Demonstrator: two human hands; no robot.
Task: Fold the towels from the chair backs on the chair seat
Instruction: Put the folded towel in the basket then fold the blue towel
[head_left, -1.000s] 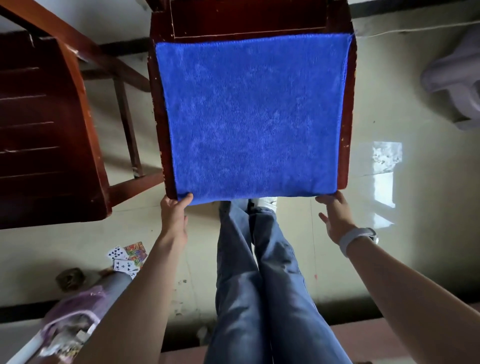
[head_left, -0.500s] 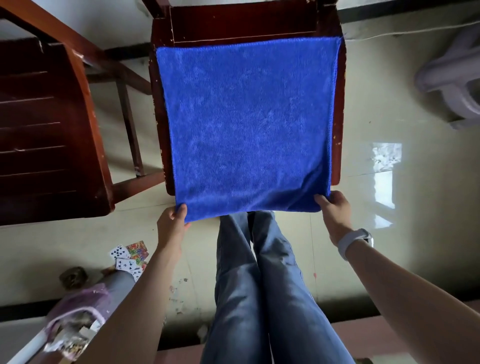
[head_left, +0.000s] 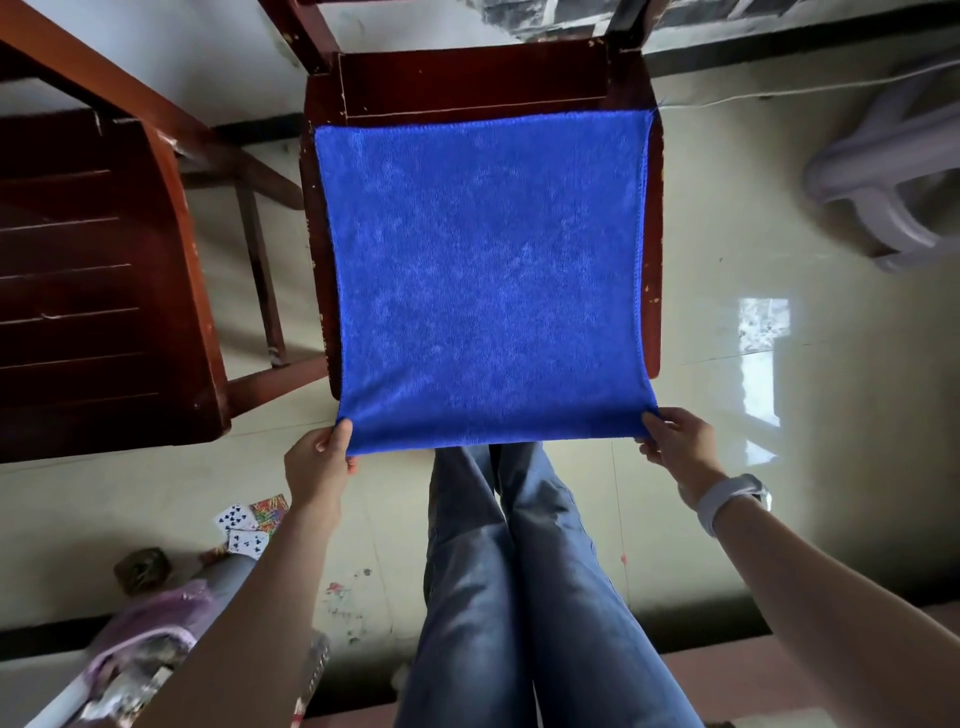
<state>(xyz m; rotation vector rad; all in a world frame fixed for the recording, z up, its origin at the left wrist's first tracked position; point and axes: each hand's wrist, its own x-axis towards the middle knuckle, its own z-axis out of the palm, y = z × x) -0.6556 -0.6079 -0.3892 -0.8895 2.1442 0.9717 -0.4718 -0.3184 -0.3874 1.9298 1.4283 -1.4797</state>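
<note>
Across the chair seat (head_left: 478, 78) lay the blue towel (head_left: 488, 280), its near corners pinched by the left hand (head_left: 318, 462) and right hand (head_left: 678, 441), apparently ready for the first fold, near edge carried evenly to far edge.

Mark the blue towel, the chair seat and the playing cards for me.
blue towel (head_left: 483, 280): head view, middle of the cloth.
chair seat (head_left: 467, 85): head view, bare wood beyond the towel's far edge.
playing cards (head_left: 244, 527): head view, face-up cards on the floor.

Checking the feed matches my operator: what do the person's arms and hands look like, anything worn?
Both forearms are bare, with no sleeves in view and no gloves. The left hand wears nothing. The right hand has a pale band round its wrist, like a watch or fitness strap. No rings show.
</note>
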